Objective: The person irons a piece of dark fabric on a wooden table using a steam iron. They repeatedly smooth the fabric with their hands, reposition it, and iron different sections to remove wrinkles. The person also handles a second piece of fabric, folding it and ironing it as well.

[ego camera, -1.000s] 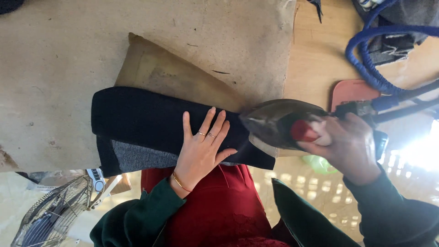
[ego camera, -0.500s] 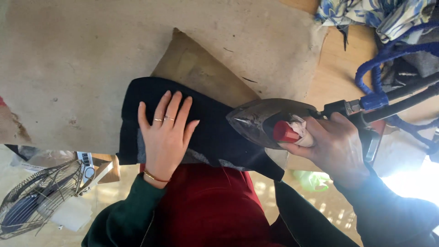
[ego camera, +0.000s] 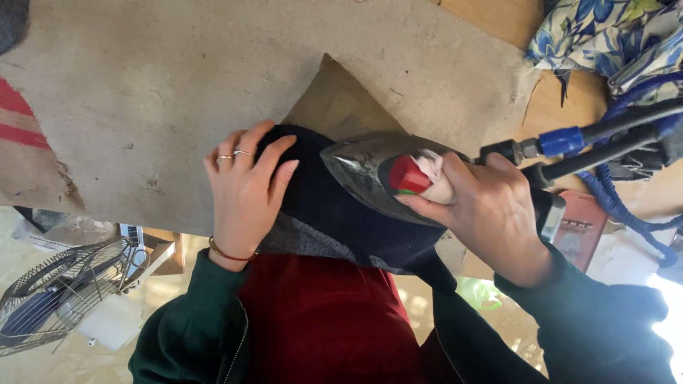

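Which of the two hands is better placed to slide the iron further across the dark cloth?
Right. The right hand grips the iron; the left hand lies flat on the dark cloth.

Tailoring workshop: padded pressing table [ego camera: 142,107], steam iron [ego camera: 370,174], floor fan [ego camera: 64,291].

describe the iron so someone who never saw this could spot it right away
On the beige padded table lies a dark cloth, held flat by the left hand. The iron sits on that cloth in the right hand. It alone is shiny metal, pointed, with a red part on its handle.
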